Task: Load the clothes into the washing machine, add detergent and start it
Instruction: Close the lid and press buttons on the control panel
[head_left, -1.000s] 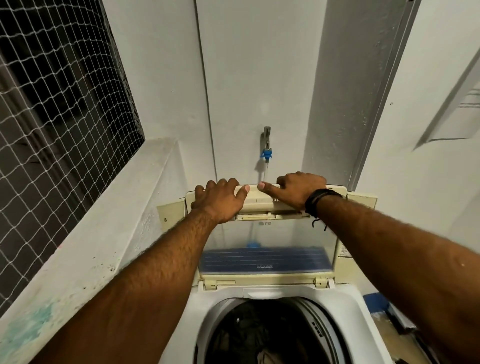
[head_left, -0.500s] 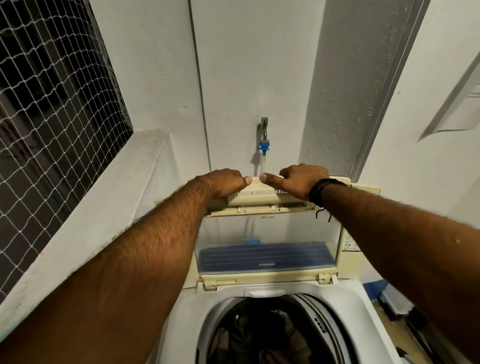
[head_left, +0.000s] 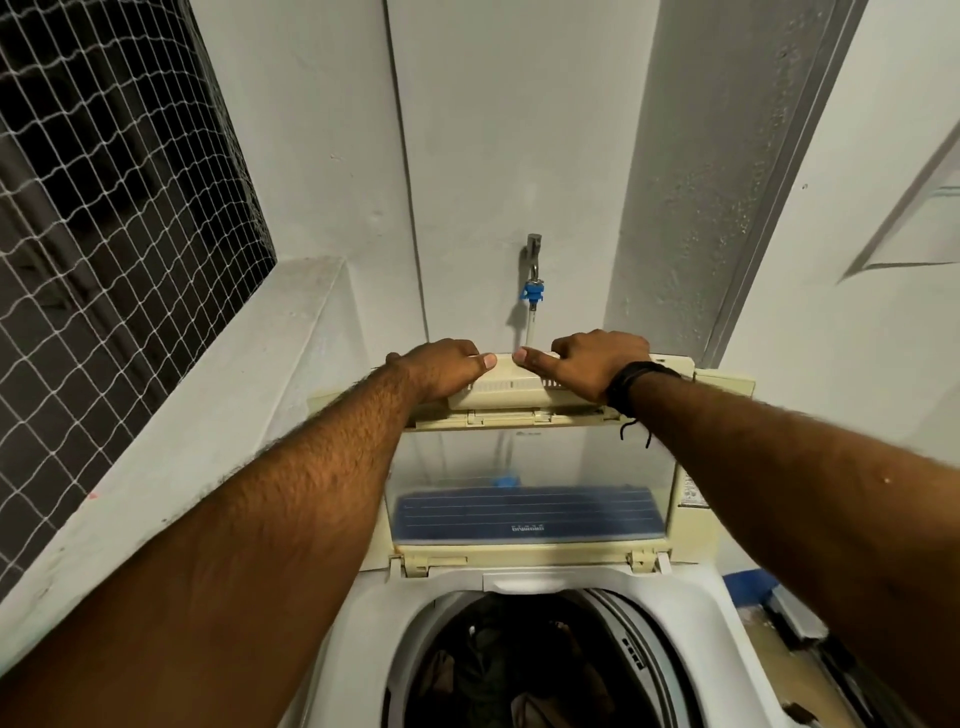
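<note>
A white top-loading washing machine (head_left: 374, 613) fills the lower middle, its drum open. Dark clothes (head_left: 509, 670) lie inside the drum. The cream folding lid (head_left: 524, 457) with a clear window stands raised at the back. Both hands are on the lid's top edge: my left hand (head_left: 441, 366) grips it from the left with the fingers curled over the far side, and my right hand (head_left: 597, 361), with a black wristband, grips it from the right. The two thumbs nearly meet on the front face.
A tap with a blue hose connector (head_left: 533, 291) sticks out of the wall just behind the lid. A concrete ledge (head_left: 171, 421) under a netted window (head_left: 104, 208) runs along the left. Blue and dark items (head_left: 769, 597) lie on the floor to the right.
Both hands have stayed on the lid's top edge. The left fingers have slipped further over the far side, and the folded lid sits a little higher in view.
</note>
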